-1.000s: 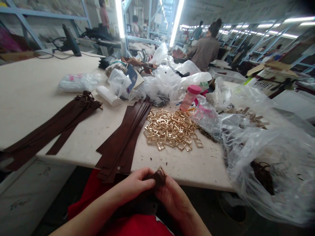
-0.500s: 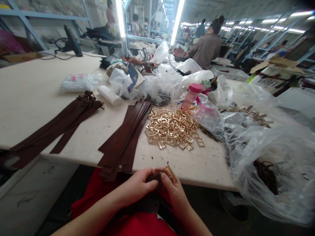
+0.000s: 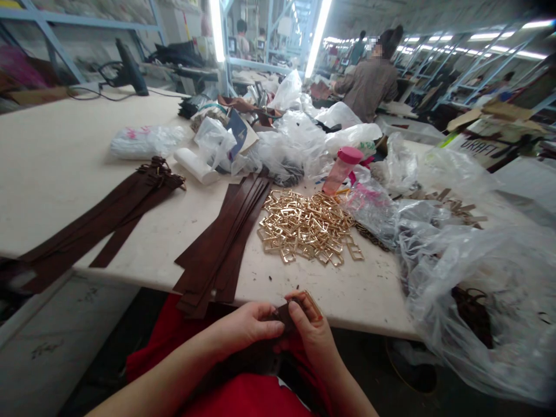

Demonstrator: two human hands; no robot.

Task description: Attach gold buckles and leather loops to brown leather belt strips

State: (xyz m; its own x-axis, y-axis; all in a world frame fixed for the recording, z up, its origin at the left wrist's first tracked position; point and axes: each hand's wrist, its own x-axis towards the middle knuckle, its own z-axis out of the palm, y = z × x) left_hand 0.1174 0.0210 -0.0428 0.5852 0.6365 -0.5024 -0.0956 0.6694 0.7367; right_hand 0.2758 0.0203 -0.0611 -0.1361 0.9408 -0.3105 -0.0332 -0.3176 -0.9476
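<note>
Both hands work at the table's near edge, over my lap. My left hand (image 3: 245, 329) pinches the end of a dark brown leather strap (image 3: 284, 317). My right hand (image 3: 315, 339) grips the same strap end, where a gold metal buckle (image 3: 311, 305) sits on it. A pile of gold buckles (image 3: 306, 226) lies on the table just beyond the hands. A stack of brown straps (image 3: 228, 240) hangs over the edge to the left of the pile. Another bundle of brown straps (image 3: 108, 217), with buckles at their far ends, lies further left.
Clear plastic bags (image 3: 473, 278) crowd the right side of the cream table (image 3: 65, 156). A pink-lidded bottle (image 3: 341, 169) stands behind the buckles among more bags. A person in brown (image 3: 369, 84) works at a far table. Shelving and strip lights fill the background.
The buckle has come into view on the strap end between my hands. My right hand's fingers have turned over the strap, from palm-up to gripping it. The view has shifted slightly.
</note>
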